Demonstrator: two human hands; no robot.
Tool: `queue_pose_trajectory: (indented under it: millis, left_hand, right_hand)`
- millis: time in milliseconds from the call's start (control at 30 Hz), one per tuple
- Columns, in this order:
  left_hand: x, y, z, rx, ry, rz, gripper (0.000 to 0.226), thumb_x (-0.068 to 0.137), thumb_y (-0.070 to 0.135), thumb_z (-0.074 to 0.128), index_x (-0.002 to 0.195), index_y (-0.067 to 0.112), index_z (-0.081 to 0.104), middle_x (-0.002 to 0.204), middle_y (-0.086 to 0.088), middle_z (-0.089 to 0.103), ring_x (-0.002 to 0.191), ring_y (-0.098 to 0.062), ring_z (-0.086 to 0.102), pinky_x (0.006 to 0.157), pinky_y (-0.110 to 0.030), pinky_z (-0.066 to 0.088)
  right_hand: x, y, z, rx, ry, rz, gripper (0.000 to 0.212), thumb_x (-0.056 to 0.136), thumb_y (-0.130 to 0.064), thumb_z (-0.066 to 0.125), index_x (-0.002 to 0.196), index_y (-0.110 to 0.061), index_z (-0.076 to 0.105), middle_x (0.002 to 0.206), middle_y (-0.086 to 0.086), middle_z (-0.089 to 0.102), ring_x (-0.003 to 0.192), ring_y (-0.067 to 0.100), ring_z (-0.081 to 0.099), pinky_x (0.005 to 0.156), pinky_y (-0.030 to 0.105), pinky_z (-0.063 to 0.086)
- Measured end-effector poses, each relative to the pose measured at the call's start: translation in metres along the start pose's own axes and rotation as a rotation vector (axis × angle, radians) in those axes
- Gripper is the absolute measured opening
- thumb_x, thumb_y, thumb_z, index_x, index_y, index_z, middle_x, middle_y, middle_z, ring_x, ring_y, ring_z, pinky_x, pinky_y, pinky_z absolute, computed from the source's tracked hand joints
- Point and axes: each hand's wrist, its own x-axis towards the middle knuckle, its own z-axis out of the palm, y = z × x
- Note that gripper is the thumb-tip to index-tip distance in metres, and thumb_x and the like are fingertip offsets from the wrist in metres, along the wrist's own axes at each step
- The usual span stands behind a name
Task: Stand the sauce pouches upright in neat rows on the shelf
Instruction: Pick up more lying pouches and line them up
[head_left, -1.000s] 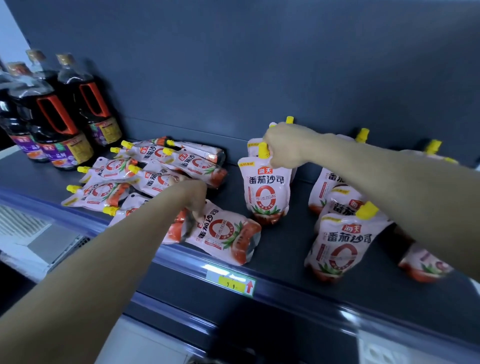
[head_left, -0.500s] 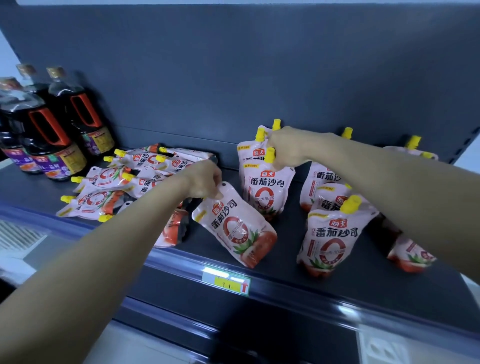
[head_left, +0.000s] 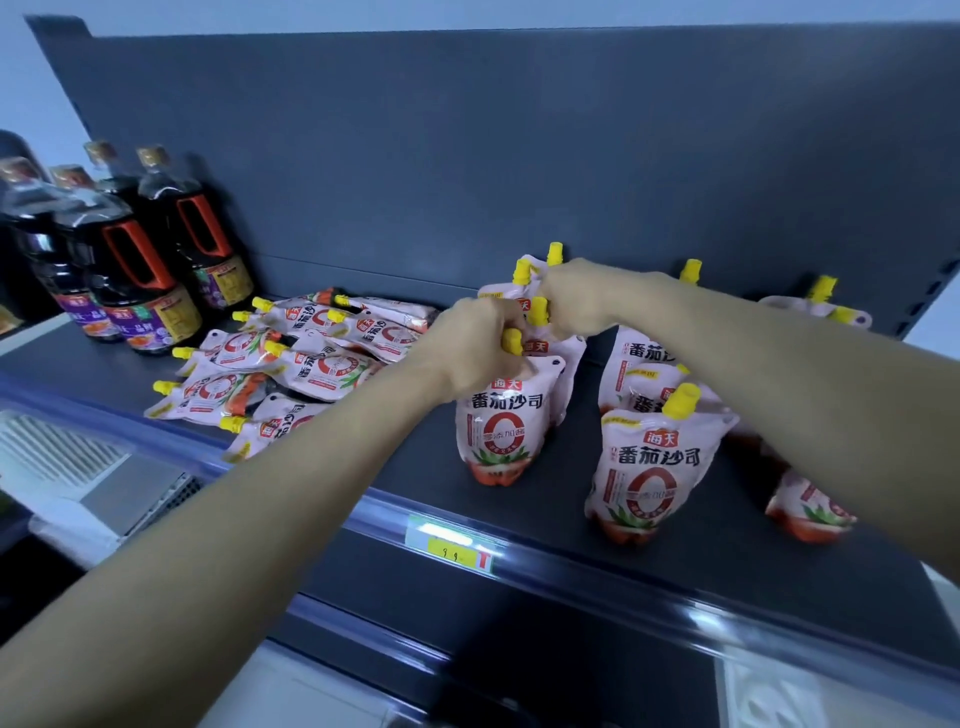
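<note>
My left hand (head_left: 475, 348) grips the top of a white and red sauce pouch (head_left: 501, 431) with a yellow cap, which stands upright near the middle of the dark shelf (head_left: 571, 519). Just behind it, my right hand (head_left: 576, 299) holds the top of a second upright pouch (head_left: 563, 358) by its yellow cap. More pouches stand behind that one. To the right, another upright pouch (head_left: 652, 467) heads a row of standing pouches. A pile of several pouches (head_left: 291, 364) lies flat at the left.
Dark soy sauce bottles (head_left: 140, 270) with orange handles stand at the shelf's far left. A yellow price tag (head_left: 452, 551) sits on the shelf's front rail. A further pouch (head_left: 808, 512) stands at the right, partly hidden by my right forearm.
My left hand has lifted a flat pouch from the front of the shelf and stood it upright in front of the pouch in my right hand. My right hand stayed put.
</note>
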Motion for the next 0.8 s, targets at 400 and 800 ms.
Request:
queue_pose_trajectory:
  millis: [400,800]
  left_hand:
    - [-0.017,-0.036,-0.005,-0.008,0.092,-0.208,0.012,0.07,0.018,0.076,0.069,0.007,0.069,0.065,-0.007,0.063,0.061,-0.022,0.054,0.053,-0.026,0.041]
    - [-0.025,-0.034,-0.017,-0.135,-0.061,-0.132,0.022,0.074,0.027,0.076,0.078,0.006,0.07,0.071,-0.008,0.064,0.066,-0.018,0.054,0.062,-0.029,0.043]
  right_hand:
    - [-0.009,-0.009,-0.003,0.151,0.016,0.037,0.045,0.09,-0.003,0.049,0.055,-0.013,0.023,0.062,0.005,0.022,0.052,0.011,0.017,0.046,0.021,0.01]
    - [-0.013,-0.021,-0.034,0.102,0.051,0.131,0.032,0.078,-0.006,0.058,0.051,-0.008,0.042,0.055,0.008,0.042,0.061,0.028,0.044,0.054,0.025,0.033]
